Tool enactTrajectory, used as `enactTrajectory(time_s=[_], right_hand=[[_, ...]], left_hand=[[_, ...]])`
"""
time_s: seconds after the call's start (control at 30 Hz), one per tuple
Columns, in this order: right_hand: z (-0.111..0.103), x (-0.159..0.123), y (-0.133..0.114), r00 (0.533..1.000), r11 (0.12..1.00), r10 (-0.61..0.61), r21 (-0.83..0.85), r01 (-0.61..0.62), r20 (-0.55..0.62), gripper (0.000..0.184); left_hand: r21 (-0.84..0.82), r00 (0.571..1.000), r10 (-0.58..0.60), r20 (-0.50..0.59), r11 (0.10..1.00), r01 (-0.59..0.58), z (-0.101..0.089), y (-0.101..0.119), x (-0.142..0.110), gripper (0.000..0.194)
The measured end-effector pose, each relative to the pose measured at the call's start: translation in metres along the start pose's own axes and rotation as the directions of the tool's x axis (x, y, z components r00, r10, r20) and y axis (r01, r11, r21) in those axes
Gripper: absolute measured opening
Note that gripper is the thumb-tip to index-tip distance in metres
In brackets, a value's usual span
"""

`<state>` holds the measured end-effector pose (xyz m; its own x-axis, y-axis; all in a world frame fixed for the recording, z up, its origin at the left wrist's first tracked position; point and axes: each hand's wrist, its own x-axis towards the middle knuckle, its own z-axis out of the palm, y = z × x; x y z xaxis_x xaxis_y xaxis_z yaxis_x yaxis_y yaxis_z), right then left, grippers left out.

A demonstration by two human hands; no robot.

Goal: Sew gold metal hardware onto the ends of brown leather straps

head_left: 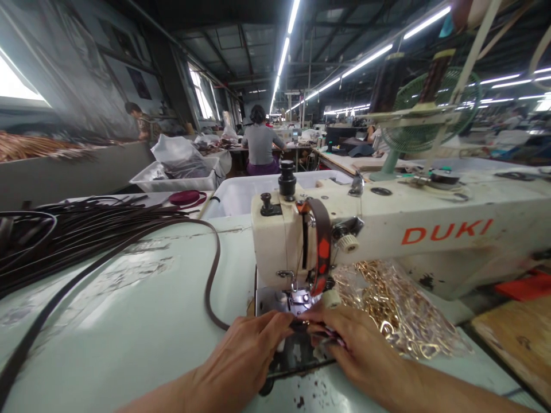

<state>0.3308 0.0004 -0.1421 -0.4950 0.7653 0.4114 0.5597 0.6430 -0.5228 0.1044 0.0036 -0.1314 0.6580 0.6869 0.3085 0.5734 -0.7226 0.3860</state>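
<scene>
- Under the needle of the cream-white DUKI sewing machine (387,229), in the head view, both my hands meet on a small dark strap piece (301,326) lying on the machine's metal bed.
- My left hand (245,358) comes in from the lower left, fingers curled and pressing on the piece; my right hand (357,344) comes in from the lower right, fingertips pinching its other end.
- The piece sits just ahead of both hands, between them, its long axis running roughly left to right; neither hand is clearly nearer.
- A long dark brown leather strap (210,275) loops across the pale green surface (129,321) towards the needle from a pile of like straps (64,235) on my far left.
- Just right of my right hand, a clear plastic bag (434,338) holds gold-coloured metal chain.
- Beyond the machine stands a white plastic tub (241,195); its contents are hidden.
- Further back, another white tub (172,180) carries crumpled plastic bags, and a person in a grey top (260,143) sits facing away.
</scene>
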Motion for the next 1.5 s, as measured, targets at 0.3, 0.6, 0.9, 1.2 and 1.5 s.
enactTrajectory(time_s=[0.3, 0.6, 0.9, 1.2, 1.5], right_hand=[[0.001, -0.002, -0.001, 0.987, 0.982, -0.114, -0.140, 0.130, 0.117, 0.042], [0.005, 0.001, -0.009, 0.997, 0.995, -0.041, -0.096, 0.035, -0.065, 0.024], [0.000, 0.001, -0.006, 0.996, 0.998, -0.053, -0.031, 0.056, 0.069, 0.031], [0.005, 0.006, -0.014, 0.983, 0.984, 0.173, -0.047, -0.171, 0.067, 0.018], [0.007, 0.019, -0.021, 0.938, 0.930, 0.313, -0.247, -0.272, 0.148, 0.006]], left_hand=[[0.036, 0.966, 0.097, 0.239, 0.993, -0.109, -0.009, 0.000, 0.008, 0.020], [-0.153, 0.967, -0.209, 0.144, 0.961, 0.230, -0.003, 0.004, 0.009, 0.018], [-0.223, 0.980, -0.180, 0.082, 0.955, 0.194, -0.006, 0.007, 0.007, 0.023], [-0.187, 0.946, -0.261, 0.195, 0.937, 0.297, -0.018, 0.004, 0.019, 0.021], [-0.091, 0.956, -0.198, 0.218, 0.971, 0.222, -0.022, -0.005, 0.030, 0.011]])
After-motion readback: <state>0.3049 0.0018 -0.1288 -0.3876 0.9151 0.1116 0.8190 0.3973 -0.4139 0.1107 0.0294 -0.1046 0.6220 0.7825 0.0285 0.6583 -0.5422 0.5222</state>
